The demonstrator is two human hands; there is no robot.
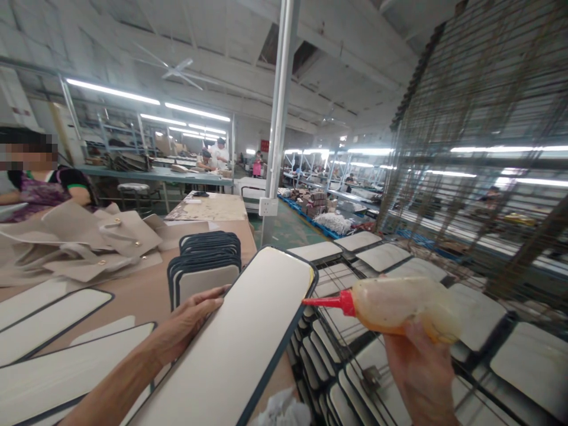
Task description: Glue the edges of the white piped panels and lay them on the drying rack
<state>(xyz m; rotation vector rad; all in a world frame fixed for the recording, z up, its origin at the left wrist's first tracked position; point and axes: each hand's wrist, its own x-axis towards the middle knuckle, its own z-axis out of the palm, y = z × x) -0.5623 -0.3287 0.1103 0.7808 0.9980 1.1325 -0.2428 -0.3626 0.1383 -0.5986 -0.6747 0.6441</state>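
My left hand (pixel 195 319) grips the left edge of a long cream panel (pixel 239 337) with rounded corners and a dark blue border. The panel is tilted up in front of me, and the fingertips are partly hidden at its edge. In my right hand (pixel 419 367) is a translucent squeeze bottle (pixel 403 305) with a red nozzle and amber liquid inside. Its nozzle tip meets the panel's right border near the upper corner. A yellowish line of glue (pixel 310 275) shows along that corner.
A stack of dark-edged panels (pixel 206 260) stands behind the held one. More panels (pixel 57 319) lie at left, near beige cut pieces (pixel 89 236). On the right, a wire rack (pixel 337 272) carries several panels. A post (pixel 277 118) rises ahead; a person (pixel 44 177) sits at far left.
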